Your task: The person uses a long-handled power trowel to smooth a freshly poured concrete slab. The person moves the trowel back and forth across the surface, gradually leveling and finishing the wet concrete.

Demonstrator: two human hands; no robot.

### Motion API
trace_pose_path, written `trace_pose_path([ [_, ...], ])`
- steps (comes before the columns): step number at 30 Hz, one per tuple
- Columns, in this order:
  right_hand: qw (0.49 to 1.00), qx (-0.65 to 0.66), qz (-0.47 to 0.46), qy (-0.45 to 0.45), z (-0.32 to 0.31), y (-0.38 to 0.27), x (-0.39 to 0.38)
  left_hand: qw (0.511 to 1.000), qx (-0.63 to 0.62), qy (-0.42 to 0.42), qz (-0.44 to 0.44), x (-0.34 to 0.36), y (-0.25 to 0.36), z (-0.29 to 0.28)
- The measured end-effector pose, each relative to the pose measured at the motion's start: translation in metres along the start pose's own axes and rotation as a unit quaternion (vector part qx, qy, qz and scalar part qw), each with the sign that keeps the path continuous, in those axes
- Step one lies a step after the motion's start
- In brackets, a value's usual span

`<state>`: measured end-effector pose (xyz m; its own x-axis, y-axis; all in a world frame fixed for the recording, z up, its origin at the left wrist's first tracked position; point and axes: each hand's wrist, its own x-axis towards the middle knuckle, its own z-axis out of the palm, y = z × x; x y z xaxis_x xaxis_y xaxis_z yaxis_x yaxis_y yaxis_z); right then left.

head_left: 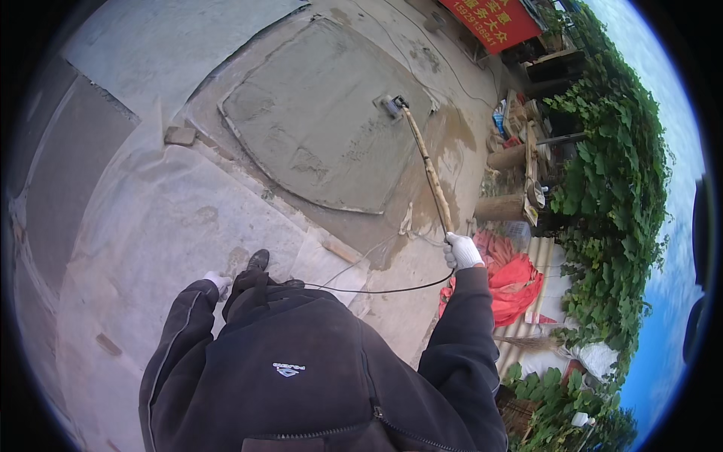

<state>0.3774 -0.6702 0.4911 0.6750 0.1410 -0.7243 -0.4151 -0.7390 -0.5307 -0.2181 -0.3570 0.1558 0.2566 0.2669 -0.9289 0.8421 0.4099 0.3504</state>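
Note:
My right hand [464,253] in a white glove grips a long wooden pole [428,166], which reaches to a motorized tool head [392,107] on the right part of a wet grey concrete slab [301,113]. A black cable [369,289] sags from near that hand across to my body. My left hand [220,282], also gloved, hangs low beside my leg; it is small in view and I cannot make out whether it holds anything. My black shoe [259,260] is on pale sheeting [158,241], short of the slab's lower-left side.
A brick [180,135] lies left of the slab, a wood strip [340,251] below it. Along the right are stacked logs [498,207], red fabric [508,282], a broom [531,343] and leafy vines [595,188]. A red banner [489,19] stands behind, with wires on the ground.

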Motion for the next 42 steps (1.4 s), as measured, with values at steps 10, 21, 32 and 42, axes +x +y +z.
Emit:
trace_pose_path([
  [10,1.0,0.003,-0.005,0.002,-0.003,0.001,-0.016,0.994,-0.069,0.078,-0.023,0.016,-0.003,-0.023],
  [21,1.0,-0.003,0.019,-0.022,-0.037,-0.015,-0.023,0.997,-0.053,0.051,0.001,0.015,0.003,0.005],
  [32,1.0,-0.027,0.009,-0.008,-0.031,0.004,-0.03,0.99,-0.124,0.056,-0.032,0.015,-0.009,0.005],
  [42,0.999,-0.032,0.006,-0.028,-0.037,-0.009,-0.042,0.99,-0.129,0.051,-0.014,0.03,-0.01,-0.004],
])
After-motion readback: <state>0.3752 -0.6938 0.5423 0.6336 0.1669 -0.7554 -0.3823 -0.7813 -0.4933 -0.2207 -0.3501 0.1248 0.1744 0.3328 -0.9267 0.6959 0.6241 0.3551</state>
